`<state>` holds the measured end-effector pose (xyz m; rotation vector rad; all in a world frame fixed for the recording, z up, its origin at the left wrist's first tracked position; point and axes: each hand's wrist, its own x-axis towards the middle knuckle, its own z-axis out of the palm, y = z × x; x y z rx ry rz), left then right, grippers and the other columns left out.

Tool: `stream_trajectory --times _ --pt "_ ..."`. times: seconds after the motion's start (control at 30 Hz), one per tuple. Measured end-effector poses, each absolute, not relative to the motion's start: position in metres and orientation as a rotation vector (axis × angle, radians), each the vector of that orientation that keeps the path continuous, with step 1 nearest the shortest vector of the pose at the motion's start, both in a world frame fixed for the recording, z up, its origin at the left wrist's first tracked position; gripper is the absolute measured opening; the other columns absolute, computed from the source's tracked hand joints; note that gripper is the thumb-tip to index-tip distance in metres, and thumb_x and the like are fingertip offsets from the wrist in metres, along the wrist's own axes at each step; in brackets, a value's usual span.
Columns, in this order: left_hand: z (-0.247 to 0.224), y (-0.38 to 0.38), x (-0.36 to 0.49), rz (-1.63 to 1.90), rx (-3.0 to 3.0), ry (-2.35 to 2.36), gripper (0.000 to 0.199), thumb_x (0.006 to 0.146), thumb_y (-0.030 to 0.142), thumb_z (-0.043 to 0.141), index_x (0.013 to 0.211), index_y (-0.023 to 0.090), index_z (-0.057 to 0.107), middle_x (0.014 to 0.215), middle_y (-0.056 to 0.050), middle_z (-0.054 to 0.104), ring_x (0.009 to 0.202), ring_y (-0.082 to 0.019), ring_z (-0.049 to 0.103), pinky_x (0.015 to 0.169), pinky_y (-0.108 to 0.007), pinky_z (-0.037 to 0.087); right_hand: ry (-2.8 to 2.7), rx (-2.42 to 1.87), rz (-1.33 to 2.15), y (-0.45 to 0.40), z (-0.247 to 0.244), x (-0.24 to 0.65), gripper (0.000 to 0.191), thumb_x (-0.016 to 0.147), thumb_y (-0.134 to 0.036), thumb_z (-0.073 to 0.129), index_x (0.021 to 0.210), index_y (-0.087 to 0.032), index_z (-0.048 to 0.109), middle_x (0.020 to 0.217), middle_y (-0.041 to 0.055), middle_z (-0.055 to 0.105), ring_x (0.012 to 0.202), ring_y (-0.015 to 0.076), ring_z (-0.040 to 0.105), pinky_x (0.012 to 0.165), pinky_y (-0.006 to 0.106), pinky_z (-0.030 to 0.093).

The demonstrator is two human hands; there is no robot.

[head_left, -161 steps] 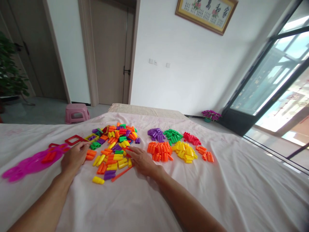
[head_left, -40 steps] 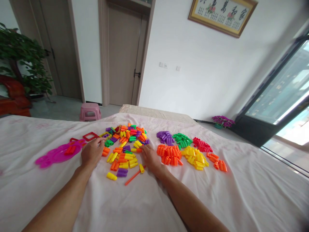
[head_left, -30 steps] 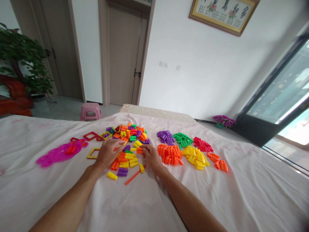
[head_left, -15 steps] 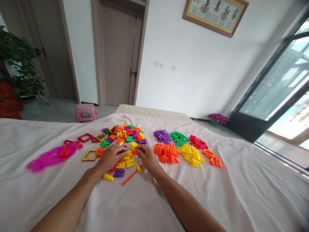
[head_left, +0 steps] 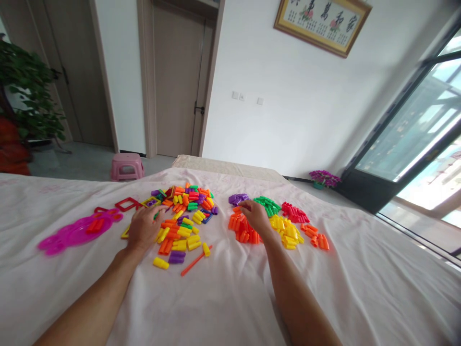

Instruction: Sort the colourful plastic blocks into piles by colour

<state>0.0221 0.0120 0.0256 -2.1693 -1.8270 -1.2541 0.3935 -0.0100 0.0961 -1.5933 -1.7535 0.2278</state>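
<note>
The right hand (head_left: 254,215) hides part of the orange pile (head_left: 242,233), just right of the middle of the surface (head_left: 201,307); its fingertips are close together at an orange block (head_left: 236,209), but whether they grip it is unclear. The left hand (head_left: 144,228), half curled, covers much of a yellow frame (head_left: 124,234) beside the mixed heap (head_left: 183,231), left of the middle; what it holds, if anything, cannot be made out. The near edge is cut off. The orange pile's blocks look short, shiny and tubular.
</note>
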Motion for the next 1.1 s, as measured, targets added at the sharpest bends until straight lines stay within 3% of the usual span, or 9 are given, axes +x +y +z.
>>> stream_trajectory --times 0.23,0.63,0.87,1.1 --pt "0.027 0.012 0.006 -1.231 -1.986 -2.093 0.04 0.093 0.037 0.042 0.111 0.021 0.075 0.111 -0.007 0.076 0.105 -0.024 0.066 0.094 -0.032 0.046 -1.975 -1.746 0.022 -0.02 0.109 0.401 0.025 0.081 -0.013 0.059 0.096 -0.021 0.077 0.095 0.0035 0.075 0.088 0.0184 0.067 0.077 0.027 0.045" --pt "0.024 0.013 0.005 -1.197 -1.967 -2.16 0.041 0.094 0.04 0.042 0.112 0.023 0.075 0.11 -0.007 0.076 0.104 -0.025 0.065 0.092 -0.034 0.046 -2.115 -1.865 0.035 -0.022 0.105 0.401 0.027 0.079 -0.007 0.059 0.095 -0.019 0.077 0.1 0.006 0.074 0.091 0.0193 0.065 0.077 0.027 0.042" --pt "0.027 0.012 0.003 -1.172 -1.856 -2.243 0.042 0.094 0.042 0.041 0.112 0.024 0.075 0.105 -0.009 0.076 0.1 -0.027 0.066 0.09 -0.037 0.045 -2.103 -1.67 -0.001 -0.029 0.115 0.376 0.027 0.086 -0.008 0.054 0.098 -0.02 0.076 0.102 0.0057 0.073 0.096 0.0185 0.065 0.084 0.027 0.045" --pt "0.022 0.014 -0.001 -1.12 -1.869 -2.362 0.04 0.093 0.044 0.042 0.113 0.027 0.073 0.108 -0.006 0.077 0.097 -0.028 0.067 0.086 -0.037 0.045 -2.256 -1.269 0.264 -0.046 0.089 0.307 0.026 0.091 -0.009 0.054 0.105 -0.02 0.073 0.106 0.0049 0.072 0.102 0.017 0.064 0.091 0.027 0.047"
